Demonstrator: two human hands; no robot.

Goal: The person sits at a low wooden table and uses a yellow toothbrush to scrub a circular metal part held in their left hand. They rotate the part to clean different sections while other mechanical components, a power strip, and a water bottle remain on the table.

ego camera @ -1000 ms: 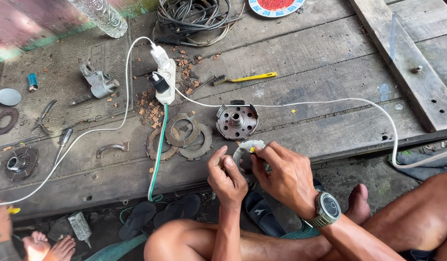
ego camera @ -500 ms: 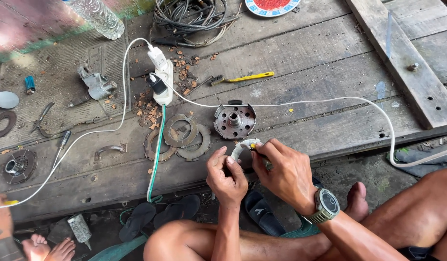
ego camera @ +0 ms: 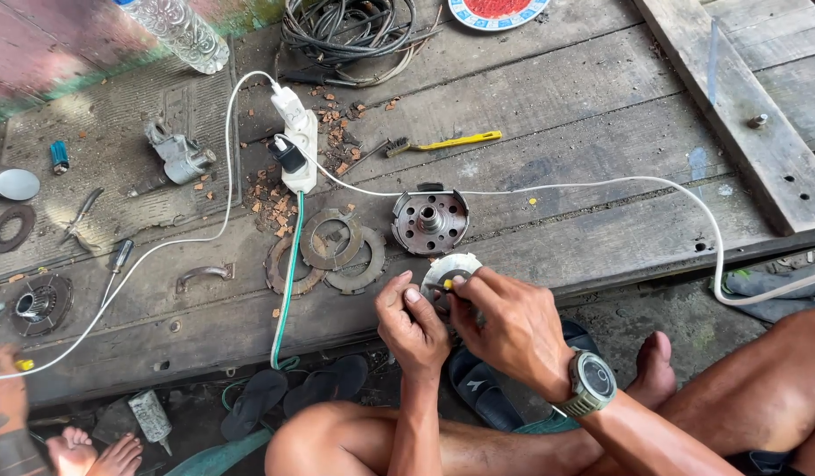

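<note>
1. The landmark here is the round grey metal hub with a ring of holes, lying flat on the weathered wooden plank deck.
2. Just in front of that hub, at the deck's near edge, both hands meet over a small pale metal toothed disc.
3. The left hand is curled, its thumb and fingertips closed on the near left edge of the toothed disc.
4. The right hand, with a grey round wristwatch on its wrist, pinches a small yellow-tipped tool against the disc's face, fingers clenched round it.
5. Left of the hub lie three flat rusty metal rings, overlapping one another.
6. Beyond the rings, further left of the hub, a white power strip lies with plugs in it; a white cable runs from it past the hub's far side, and a green cable runs down to the deck edge.
7. Behind the hub lies a yellow-handled wire brush.
8. Well behind it, a coil of black cable and a clear plastic bottle.
9. In front of the hub, under the deck edge, dark sandals lie on the ground.
10. Far left, another person's hand shows at the frame edge.
</note>
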